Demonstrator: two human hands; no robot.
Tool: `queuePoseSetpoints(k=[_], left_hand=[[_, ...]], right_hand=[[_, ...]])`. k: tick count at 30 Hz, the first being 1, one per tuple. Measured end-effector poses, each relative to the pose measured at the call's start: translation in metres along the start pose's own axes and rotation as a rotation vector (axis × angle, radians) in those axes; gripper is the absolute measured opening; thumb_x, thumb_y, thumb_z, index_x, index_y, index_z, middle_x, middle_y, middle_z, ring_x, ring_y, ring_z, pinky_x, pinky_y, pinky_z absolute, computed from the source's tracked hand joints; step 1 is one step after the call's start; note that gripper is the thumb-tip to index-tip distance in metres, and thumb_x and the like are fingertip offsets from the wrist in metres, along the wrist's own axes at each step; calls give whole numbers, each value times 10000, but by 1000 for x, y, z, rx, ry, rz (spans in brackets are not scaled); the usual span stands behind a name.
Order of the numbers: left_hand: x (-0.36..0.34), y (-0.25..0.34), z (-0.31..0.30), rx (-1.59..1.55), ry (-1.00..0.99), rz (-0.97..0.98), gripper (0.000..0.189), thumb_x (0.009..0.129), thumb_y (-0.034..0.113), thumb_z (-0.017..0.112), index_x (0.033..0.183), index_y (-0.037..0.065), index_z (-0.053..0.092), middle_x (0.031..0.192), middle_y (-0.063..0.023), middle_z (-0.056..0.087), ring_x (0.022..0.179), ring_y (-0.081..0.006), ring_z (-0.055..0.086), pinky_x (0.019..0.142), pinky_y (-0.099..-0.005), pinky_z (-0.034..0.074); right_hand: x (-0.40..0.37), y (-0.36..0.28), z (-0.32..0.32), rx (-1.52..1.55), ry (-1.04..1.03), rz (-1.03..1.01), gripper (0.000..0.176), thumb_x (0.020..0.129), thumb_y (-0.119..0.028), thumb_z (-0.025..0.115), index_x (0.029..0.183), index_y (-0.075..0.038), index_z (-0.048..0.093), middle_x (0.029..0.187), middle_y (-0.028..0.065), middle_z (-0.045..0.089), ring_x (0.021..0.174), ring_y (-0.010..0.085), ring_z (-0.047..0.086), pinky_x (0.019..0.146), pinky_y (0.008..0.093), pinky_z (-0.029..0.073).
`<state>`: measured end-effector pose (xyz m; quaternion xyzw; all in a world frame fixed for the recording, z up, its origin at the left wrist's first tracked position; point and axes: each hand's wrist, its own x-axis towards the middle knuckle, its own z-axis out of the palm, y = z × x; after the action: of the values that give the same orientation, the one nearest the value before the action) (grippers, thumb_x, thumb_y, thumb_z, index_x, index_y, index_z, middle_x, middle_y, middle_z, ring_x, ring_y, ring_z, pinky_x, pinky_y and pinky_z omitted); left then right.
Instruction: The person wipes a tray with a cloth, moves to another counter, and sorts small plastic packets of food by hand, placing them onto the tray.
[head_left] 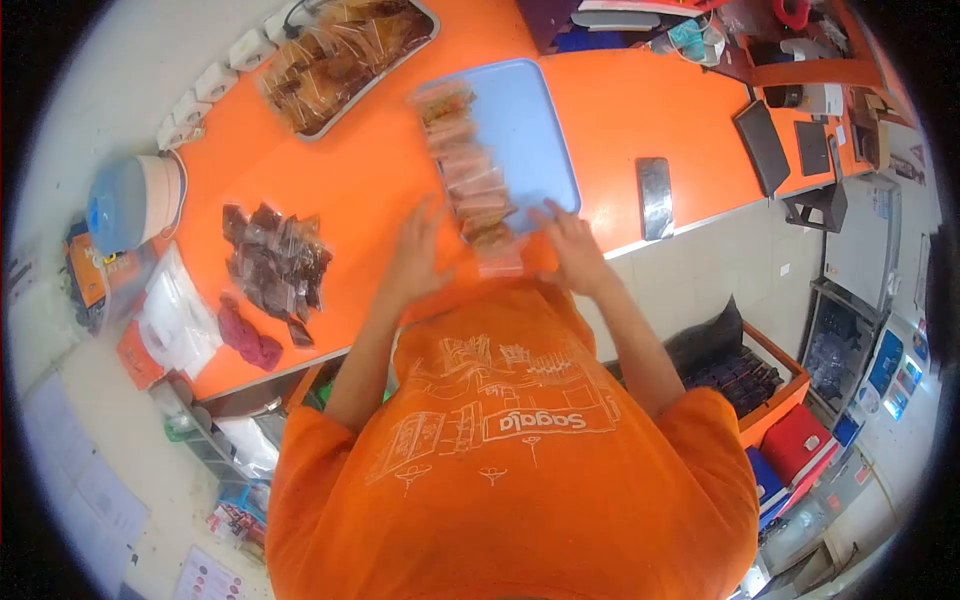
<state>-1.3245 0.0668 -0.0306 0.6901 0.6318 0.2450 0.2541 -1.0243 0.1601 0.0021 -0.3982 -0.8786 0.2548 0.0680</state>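
A blue tray (545, 110) lies on the orange table, with a row of small clear plastic packets (470, 165) of brownish food overlapping along its left side. The row's near end, a clear packet (492, 240), hangs past the tray toward my body. My left hand (418, 250) is just left of that near end, open, its fingers extended and slightly blurred. On the other side, my right hand (572, 245) is open too, fingers apart by the tray's near right corner. Nothing shows in either hand.
A pile of dark packets (275, 260) lies to the left, near a dark red cloth (248, 335). A metal tray of larger bagged food (345, 60) stands at the back left. A phone (655, 198) rests at the table's right edge. A white bucket (140, 203) sits far left.
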Motion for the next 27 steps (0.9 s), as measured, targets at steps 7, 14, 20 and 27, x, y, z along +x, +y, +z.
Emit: queuePoseSetpoints(k=[7, 14, 20, 27], left_hand=[[28, 32, 66, -375, 377, -385, 666, 823, 256, 818, 1338, 3, 480, 1252, -214, 510, 1138, -374, 521, 956, -435, 456], [14, 57, 74, -68, 648, -280, 548, 852, 232, 795, 1252, -23, 520, 1160, -206, 559, 1049, -332, 573, 877, -422, 485], [-2, 70, 76, -677, 373, -579, 546, 890, 204, 748, 1308, -21, 478, 1175, -210, 555, 1126, -350, 548, 926, -455, 479], [35, 65, 84, -123, 659, -85, 643, 969, 238, 596, 1471, -63, 329, 1494, -280, 380, 1363, -449, 389, 1134, -508, 332]], right_hand=[[62, -6, 59, 407, 58, 231, 432, 781, -257, 820, 1129, -69, 644, 916, 130, 696, 915, 338, 631, 847, 440, 498], [53, -6, 43, 371, 229, 313, 439, 789, -404, 829, 873, 0, 680, 755, 154, 689, 788, 308, 655, 726, 436, 524], [22, -8, 65, 420, 166, 280, 431, 824, -405, 795, 888, 10, 698, 769, 164, 698, 768, 323, 658, 723, 441, 524], [40, -45, 72, 144, 339, 263, 505, 954, -303, 624, 1322, 33, 543, 1209, 255, 626, 1076, 442, 568, 927, 539, 432]])
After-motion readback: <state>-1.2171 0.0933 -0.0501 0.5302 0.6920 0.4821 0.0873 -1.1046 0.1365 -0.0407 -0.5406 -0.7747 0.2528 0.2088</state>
